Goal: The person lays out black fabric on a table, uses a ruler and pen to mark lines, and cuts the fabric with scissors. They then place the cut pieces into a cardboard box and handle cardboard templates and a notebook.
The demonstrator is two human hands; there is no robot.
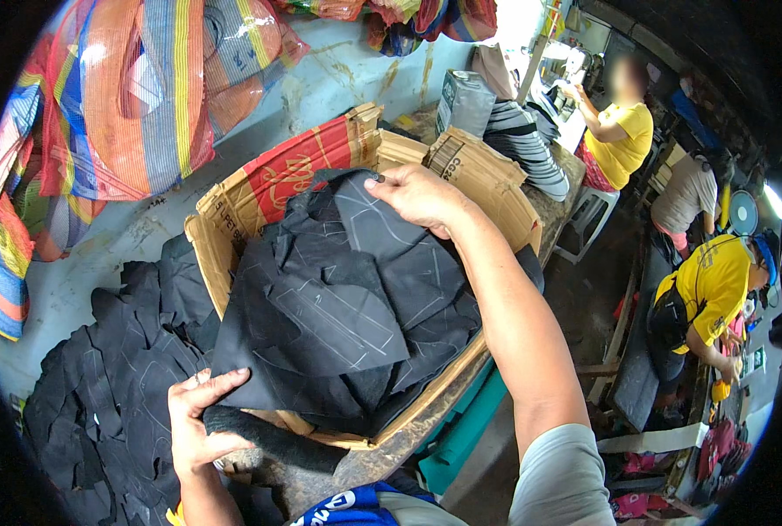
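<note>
A torn-edged cardboard box [218,254] in front of me is heaped with black leather-like pieces [426,272], smooth on one face and fuzzy on the other. Pale lines outlining shapes are drawn on them. My right hand [422,200] pinches the far edge of a large black leather-like piece [334,329] between thumb and fingers. At the near left, my left hand [200,416] grips another edge of the black material, thumb on top, where its fuzzy underside curls over. Whether both hands hold one single piece, I cannot tell.
A big pile of black pieces [119,386] lies left of the box. Striped woven bags [137,96] hang above it. Behind the box stand a metal can [464,103] and a striped grey stack [527,149]. Several people work at the right, one seated [619,131] on a white stool [594,223].
</note>
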